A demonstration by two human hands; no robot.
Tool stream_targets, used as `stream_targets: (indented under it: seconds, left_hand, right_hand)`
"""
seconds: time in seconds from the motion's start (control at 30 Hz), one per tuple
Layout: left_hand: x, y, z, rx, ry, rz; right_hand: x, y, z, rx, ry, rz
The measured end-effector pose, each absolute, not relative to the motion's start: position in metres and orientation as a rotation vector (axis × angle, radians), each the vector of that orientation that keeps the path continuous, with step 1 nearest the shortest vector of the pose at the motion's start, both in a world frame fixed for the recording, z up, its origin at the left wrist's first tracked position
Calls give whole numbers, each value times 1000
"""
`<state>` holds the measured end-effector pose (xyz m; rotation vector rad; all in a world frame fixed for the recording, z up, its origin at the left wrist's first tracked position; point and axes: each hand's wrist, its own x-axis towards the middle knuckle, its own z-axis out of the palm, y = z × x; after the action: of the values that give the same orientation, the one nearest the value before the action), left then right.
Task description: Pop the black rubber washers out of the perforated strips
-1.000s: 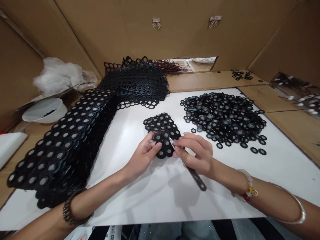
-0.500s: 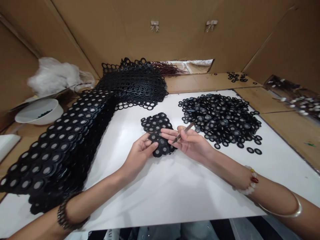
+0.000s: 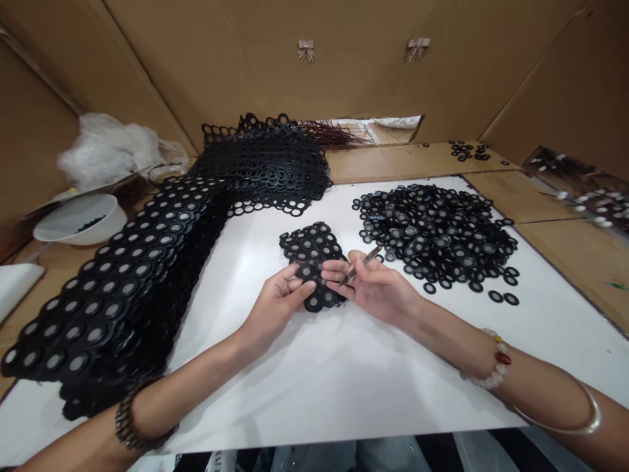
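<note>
Thumb and fingers of my left hand (image 3: 281, 300) are closed on the left edge of a small black sheet of joined rings (image 3: 313, 244), its near part carrying discs with pale centres. My right hand (image 3: 376, 285) grips a thin, pointed metal tool (image 3: 361, 265), possibly tweezers, between thumb and forefinger. The other right fingers stretch out over the sheet's right side. The tool's tip points down and left, towards the sheet. Whether the right fingertips press on the sheet is hard to make out.
A heap of loose black rings (image 3: 437, 233) lies right on the white board (image 3: 314, 393). To the left runs a long folded black ring sheet (image 3: 122, 288). Beyond it are a white bowl (image 3: 81, 219) and a plastic bag (image 3: 113, 151). Cardboard walls (image 3: 363, 78) stand behind.
The whole view has shifted slightly. Both hands stay at the small sheet in nearly the same pose; the tool's angle has changed a little in my right hand.
</note>
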<state>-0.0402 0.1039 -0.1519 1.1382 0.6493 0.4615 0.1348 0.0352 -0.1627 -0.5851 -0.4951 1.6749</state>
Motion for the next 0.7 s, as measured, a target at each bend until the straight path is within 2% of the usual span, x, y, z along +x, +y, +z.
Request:
stream_targets:
  seconds: [0.37, 0.47, 0.53, 0.6, 0.7]
  left_hand:
    - [-40, 105, -151, 1134, 643, 448]
    - [-39, 104, -149, 1123, 649, 447]
    - [-38, 103, -148, 1117, 659, 445]
    - [-38, 102, -148, 1114, 672, 449]
    - [-39, 101, -148, 1091, 649, 443]
  right_hand:
    - [135, 37, -159, -603, -411, 1708]
    - [131, 36, -160, -713, -536, 1609]
    - [127, 32, -160, -907, -781, 1333]
    - [123, 26, -160, -1107, -1094, 881]
    - [119, 18, -161, -1148, -1502, 322]
